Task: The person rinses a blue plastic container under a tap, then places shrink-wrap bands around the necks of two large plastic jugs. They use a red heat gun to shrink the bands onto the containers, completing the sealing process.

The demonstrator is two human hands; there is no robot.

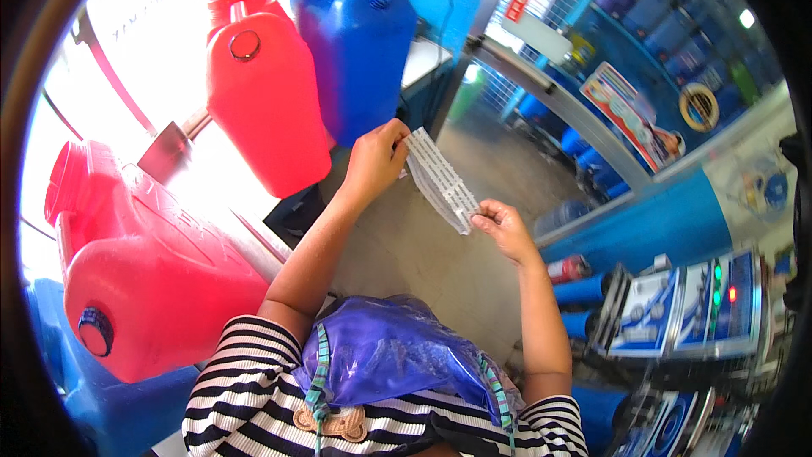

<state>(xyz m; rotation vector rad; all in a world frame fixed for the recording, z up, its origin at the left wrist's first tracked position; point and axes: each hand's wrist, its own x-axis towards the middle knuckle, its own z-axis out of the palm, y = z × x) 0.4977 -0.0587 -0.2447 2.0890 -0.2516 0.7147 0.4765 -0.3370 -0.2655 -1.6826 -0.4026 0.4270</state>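
A folded strip of white printed sheets [444, 174], maybe stickers or seals, stretches between my hands in front of my chest. My left hand [374, 155] pinches its upper end between thumb and fingers. The lower end is gripped by my right hand [504, 228], also with thumb and fingers. Rows of small marks run along the strip, too small to make out. A second layer sags beneath the top one. Beyond my left hand stand a red water container [269, 101] and a blue water container [358, 51], both apart from the hand.
Another red container [165, 292] lies close by my left arm, above a blue container [133, 406]. A framed glass door or partition [564, 89] rises ahead on the right. Control panels [685, 311] with lights and blue cylinders [580, 292] are right of me. A purple plastic apron [399, 355] covers my front.
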